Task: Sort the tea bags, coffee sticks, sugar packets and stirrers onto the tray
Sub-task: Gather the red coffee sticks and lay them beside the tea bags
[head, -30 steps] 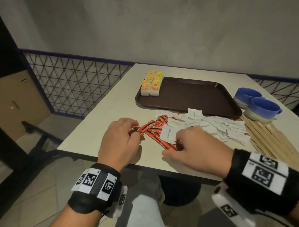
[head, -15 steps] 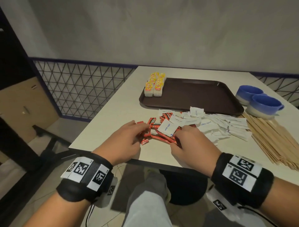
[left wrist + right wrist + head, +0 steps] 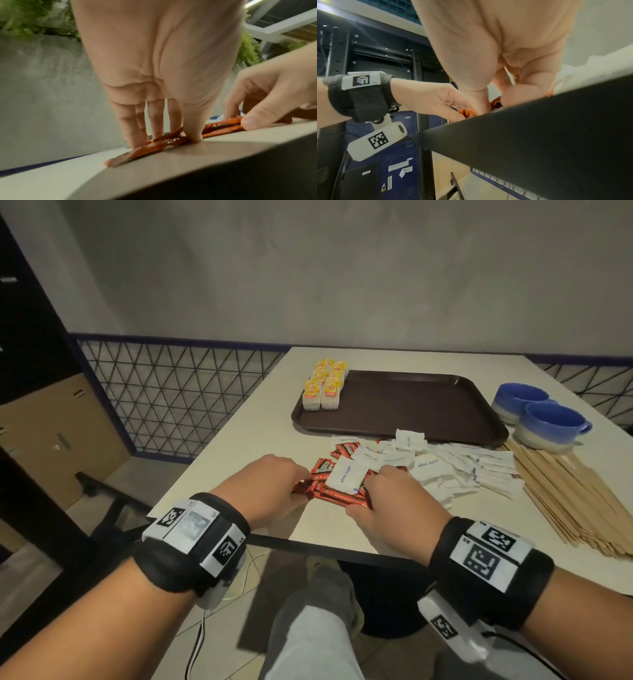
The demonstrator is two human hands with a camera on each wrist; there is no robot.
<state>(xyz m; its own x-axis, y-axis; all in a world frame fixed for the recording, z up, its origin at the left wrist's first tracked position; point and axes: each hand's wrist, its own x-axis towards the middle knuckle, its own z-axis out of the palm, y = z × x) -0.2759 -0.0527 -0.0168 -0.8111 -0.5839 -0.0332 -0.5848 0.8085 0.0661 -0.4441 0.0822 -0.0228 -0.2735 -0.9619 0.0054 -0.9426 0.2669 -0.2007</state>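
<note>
A bunch of red coffee sticks [image 3: 337, 495] lies near the table's front edge with one white sugar packet [image 3: 343, 479] on top of it. My left hand [image 3: 303, 491] pinches the bunch's left end between thumb and fingers [image 3: 135, 129], with the coffee sticks [image 3: 164, 141] still flat on the table. My right hand [image 3: 363, 498] holds the right end, fingers curled over it and thumb [image 3: 252, 122] against the near side. The brown tray [image 3: 421, 412] lies behind, with yellow-tagged tea bags [image 3: 323, 388] standing in rows at its left end. Loose sugar packets [image 3: 462, 467] and wooden stirrers [image 3: 575, 494] lie to the right.
Two blue cups [image 3: 551, 422] stand right of the tray, behind the stirrers. A wire mesh fence [image 3: 178, 395] runs behind and left of the table. The table's dark front edge [image 3: 539, 121] is right under my wrists.
Both hands have come closer together and pushed the scattered coffee sticks into one tighter bunch. The sugar packet stayed on top of the bunch.
</note>
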